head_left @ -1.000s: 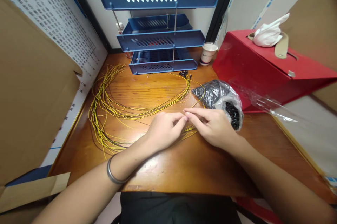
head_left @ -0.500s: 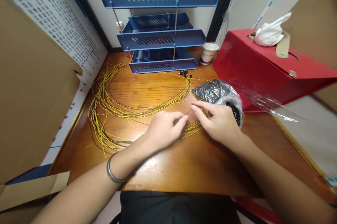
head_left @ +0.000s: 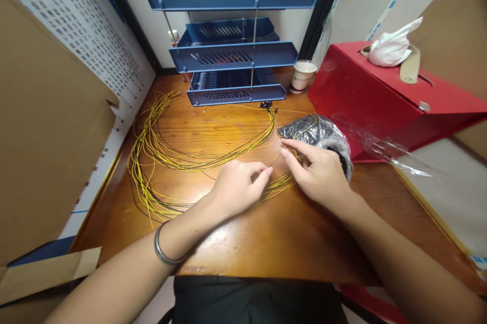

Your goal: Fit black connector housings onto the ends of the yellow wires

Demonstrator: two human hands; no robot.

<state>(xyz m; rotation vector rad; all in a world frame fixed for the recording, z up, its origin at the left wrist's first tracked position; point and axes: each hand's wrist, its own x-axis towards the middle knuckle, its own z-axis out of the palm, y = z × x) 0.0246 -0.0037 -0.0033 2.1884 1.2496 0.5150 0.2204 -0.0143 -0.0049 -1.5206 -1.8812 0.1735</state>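
My left hand (head_left: 239, 182) is closed, its thumb and forefinger pinching a thin yellow wire (head_left: 276, 158). From that pinch the wire runs up past the fingertips of my right hand (head_left: 317, 166) and loops over a clear plastic bag of small black parts (head_left: 310, 130). The right thumb and forefinger are slightly apart, close to the wire, and appear to hold nothing. A large coil of yellow and black wires (head_left: 142, 162) lies on the table to the left, partly behind my left hand and forearm. Small black ends (head_left: 268, 106) are bunched at its upper right.
A blue tiered tray rack (head_left: 236, 55) stands at the back. Right of it are a paper cup (head_left: 303, 76) and a red tissue box (head_left: 365, 96). Cardboard (head_left: 49, 126) borders the left side. The wooden table (head_left: 243, 248) has its front edge near my lap.
My right thumb and forefinger have parted slightly and moved a little up and right along the wire. My left hand stays in place with its pinch.
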